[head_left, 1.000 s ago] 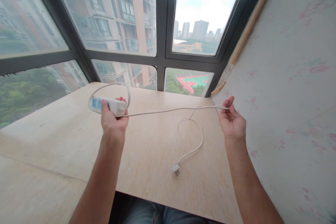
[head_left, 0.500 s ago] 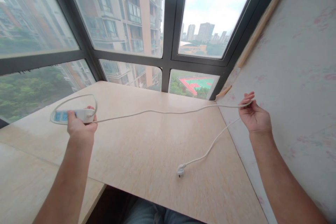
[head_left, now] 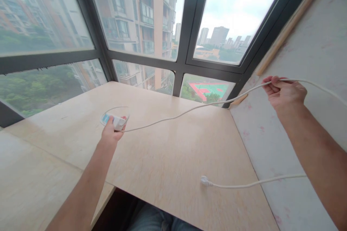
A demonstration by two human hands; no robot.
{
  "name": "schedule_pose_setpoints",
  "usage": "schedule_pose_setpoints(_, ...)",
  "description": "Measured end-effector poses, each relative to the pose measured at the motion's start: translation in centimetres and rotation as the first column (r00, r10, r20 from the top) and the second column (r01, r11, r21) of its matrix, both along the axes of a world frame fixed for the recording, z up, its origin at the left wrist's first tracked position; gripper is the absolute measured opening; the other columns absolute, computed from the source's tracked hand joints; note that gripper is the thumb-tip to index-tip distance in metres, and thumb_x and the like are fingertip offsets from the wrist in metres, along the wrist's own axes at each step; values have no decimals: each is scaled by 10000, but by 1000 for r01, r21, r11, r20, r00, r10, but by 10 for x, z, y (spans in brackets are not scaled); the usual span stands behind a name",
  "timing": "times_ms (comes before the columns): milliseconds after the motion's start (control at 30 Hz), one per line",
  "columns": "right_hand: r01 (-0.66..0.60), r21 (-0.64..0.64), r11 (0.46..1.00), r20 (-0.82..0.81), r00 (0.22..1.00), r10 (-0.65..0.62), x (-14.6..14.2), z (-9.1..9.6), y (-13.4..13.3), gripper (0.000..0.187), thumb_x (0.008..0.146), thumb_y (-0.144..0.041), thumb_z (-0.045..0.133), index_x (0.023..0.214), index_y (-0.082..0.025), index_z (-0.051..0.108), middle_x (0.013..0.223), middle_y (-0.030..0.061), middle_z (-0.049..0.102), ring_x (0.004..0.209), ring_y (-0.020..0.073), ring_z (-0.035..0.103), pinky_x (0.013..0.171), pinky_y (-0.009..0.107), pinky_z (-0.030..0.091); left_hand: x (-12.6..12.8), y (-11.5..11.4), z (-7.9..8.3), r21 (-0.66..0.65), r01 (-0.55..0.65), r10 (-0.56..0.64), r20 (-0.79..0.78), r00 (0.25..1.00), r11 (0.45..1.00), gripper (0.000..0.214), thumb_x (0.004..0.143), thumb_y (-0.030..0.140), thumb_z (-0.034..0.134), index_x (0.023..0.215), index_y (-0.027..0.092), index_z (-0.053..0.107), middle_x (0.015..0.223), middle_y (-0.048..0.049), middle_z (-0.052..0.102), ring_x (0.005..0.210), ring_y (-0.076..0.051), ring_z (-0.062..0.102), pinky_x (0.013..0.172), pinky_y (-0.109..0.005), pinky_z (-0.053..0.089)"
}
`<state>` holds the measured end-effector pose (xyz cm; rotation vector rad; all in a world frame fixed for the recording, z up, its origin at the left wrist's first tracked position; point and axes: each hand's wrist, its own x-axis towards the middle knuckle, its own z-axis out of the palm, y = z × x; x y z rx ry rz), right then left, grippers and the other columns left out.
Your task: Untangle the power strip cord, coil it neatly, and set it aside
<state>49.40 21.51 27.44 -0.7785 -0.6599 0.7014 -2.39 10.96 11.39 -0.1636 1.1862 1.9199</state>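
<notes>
My left hand [head_left: 110,134] grips a white power strip [head_left: 112,120] with blue sockets, held low over the wooden table [head_left: 162,166]. A loop of its white cable [head_left: 187,110] curls round the strip, then stretches up to the right. My right hand [head_left: 284,92] is closed round that cable, raised high beside the right wall. Past my right hand the cable arcs out of view, comes back behind my forearm, and ends in a white plug [head_left: 204,181] lying on the table near its front edge.
Large dark-framed windows [head_left: 187,39] stand behind the table. A pale patterned wall [head_left: 311,43] rises on the right, with a wooden strip [head_left: 292,21] along its edge. A second board [head_left: 32,184] adjoins the table at the left. My legs show below the front edge.
My right hand has drawn the cable up and to the right, sliding along it. The plug has slid rightward on the table. My left hand and the strip now sit nearer the centre.
</notes>
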Motion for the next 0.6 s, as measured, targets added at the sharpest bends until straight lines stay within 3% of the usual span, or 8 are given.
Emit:
schedule_pose_setpoints(67,-4,-56,998,33,999,6,1,2,6,356,797,166,494,595,-122,551,554,-4,627,531,123,681,587,249,633,10,-1,-12,-43,-7,7,-4,1000,999,122,969,219,488,883,156,546,679,-5,650,511,-119,642,514,-219,561)
schedule_pose_setpoints(167,-48,-130,990,39,998,53,-2,4,8,352,824,147,482,599,-106,574,585,15,625,567,106,685,606,200,630,25,-7,-29,-34,46,-51,-141,989,998,55,910,167,575,943,126,558,711,-27,662,553,-142,665,560,-266,591)
schedule_pose_setpoints(267,-93,-242,966,38,994,106,-10,6,6,343,853,118,468,620,-96,602,628,51,650,575,94,678,574,157,615,33,-17,-41,-77,338,-344,-318,883,938,192,837,190,681,963,89,577,760,-84,680,564,-180,677,540,-301,596)
schedule_pose_setpoints(333,-110,-302,947,45,991,129,-17,5,6,338,865,100,467,636,-103,608,639,62,660,576,95,674,544,149,604,34,-24,-45,-145,574,-582,-369,725,806,325,763,250,772,967,85,581,817,-115,690,573,-195,682,529,-307,593)
schedule_pose_setpoints(433,-135,-372,918,83,981,178,-23,0,12,317,872,85,473,656,-102,612,643,75,666,592,103,682,551,153,598,39,-34,-47,-225,841,-852,-324,411,491,504,684,378,835,1016,112,564,916,-134,697,614,-208,694,547,-316,593)
schedule_pose_setpoints(533,-156,-458,875,191,944,268,-24,-14,23,313,867,89,470,656,-97,607,642,93,676,614,125,695,573,186,600,51,-45,-52,-227,959,-965,-234,115,170,570,686,466,813,1061,139,536,977,-139,696,615,-203,694,512,-292,569)
schedule_pose_setpoints(600,-158,-453,877,357,870,341,-24,-27,30,333,847,116,458,630,-95,596,623,106,677,586,138,689,552,215,594,61,-53,-57,-209,978,-983,-185,-24,16,587,676,487,807,1058,146,521,991,-143,696,588,-197,688,467,-262,536)
